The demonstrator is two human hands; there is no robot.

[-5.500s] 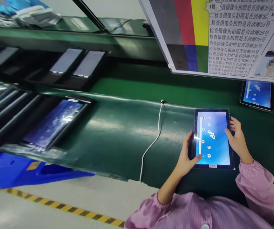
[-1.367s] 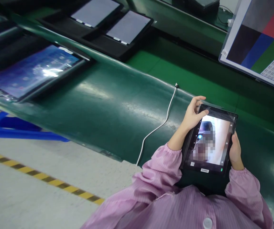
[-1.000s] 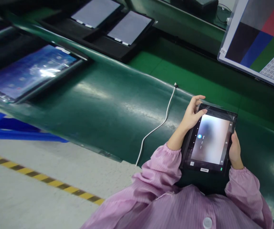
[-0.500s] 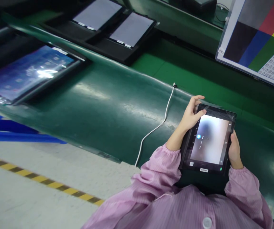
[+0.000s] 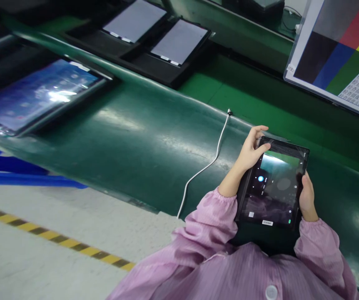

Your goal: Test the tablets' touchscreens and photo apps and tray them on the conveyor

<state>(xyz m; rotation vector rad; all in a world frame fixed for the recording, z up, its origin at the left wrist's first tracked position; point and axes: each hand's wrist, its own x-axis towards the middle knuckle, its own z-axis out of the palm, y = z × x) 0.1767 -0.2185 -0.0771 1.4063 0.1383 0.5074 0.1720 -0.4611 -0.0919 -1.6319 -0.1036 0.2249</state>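
A black tablet [image 5: 281, 183] lies between my two hands, close to my body, its screen showing a camera app with a dark, greenish picture. My left hand [image 5: 250, 150] grips its far left corner, thumb over the front edge and the index finger stretched past the corner. Along the right edge, my right hand [image 5: 307, 196] is closed on the tablet; its fingers underneath are hidden. A small white label [image 5: 267, 223] sits on the near edge. To the left, a white cable [image 5: 202, 168] runs over the green bench mat.
Two tablets with pale screens [image 5: 179, 41] rest in a black tray [image 5: 170, 74] on the moving-belt-like green strip. A larger lit tablet [image 5: 42, 93] lies at left. A colour test chart [image 5: 338, 54] stands at back right. A blue stool [image 5: 26, 177] is below the bench [image 5: 129, 125].
The tablet's screen has switched from a bright, blurred picture to a dark, greenish one. The black tray with the two tablets has slid slightly right. My hands have kept their hold.
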